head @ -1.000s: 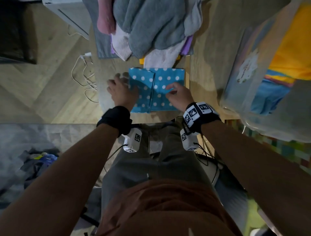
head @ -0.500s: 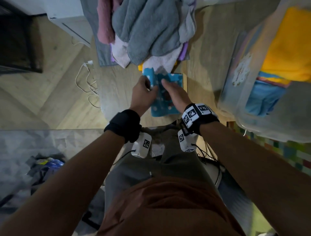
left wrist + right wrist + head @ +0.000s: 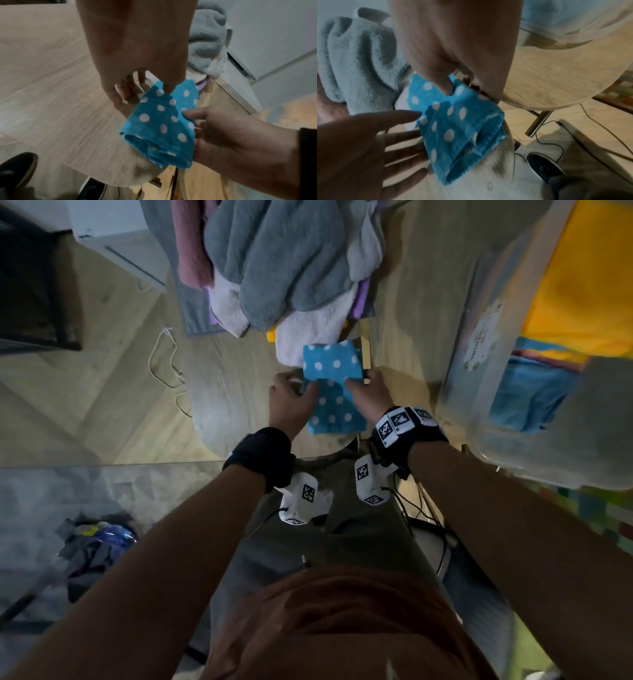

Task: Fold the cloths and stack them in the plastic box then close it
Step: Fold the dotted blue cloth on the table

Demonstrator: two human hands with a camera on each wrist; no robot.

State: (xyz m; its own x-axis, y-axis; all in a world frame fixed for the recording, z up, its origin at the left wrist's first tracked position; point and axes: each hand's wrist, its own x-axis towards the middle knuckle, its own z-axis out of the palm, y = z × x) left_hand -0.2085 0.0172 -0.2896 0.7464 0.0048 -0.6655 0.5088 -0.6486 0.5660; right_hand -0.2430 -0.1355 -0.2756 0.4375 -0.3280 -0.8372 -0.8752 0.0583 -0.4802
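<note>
While both hands work at the near edge of the pale wooden table [image 3: 236,392], the blue cloth with white polka dots [image 3: 334,392] lies folded into a narrow strip between them. The left hand [image 3: 291,402] pinches the cloth's left edge between thumb and fingers; the right hand [image 3: 368,395] pinches its right edge likewise. Just beyond lies a heap of grey, pink and white towels [image 3: 281,265]. A clear plastic box [image 3: 479,337] holding yellow and blue cloths stands at the right.

cloth [image 3: 334,392] between hands, box [image 3: 548,392] right
</note>
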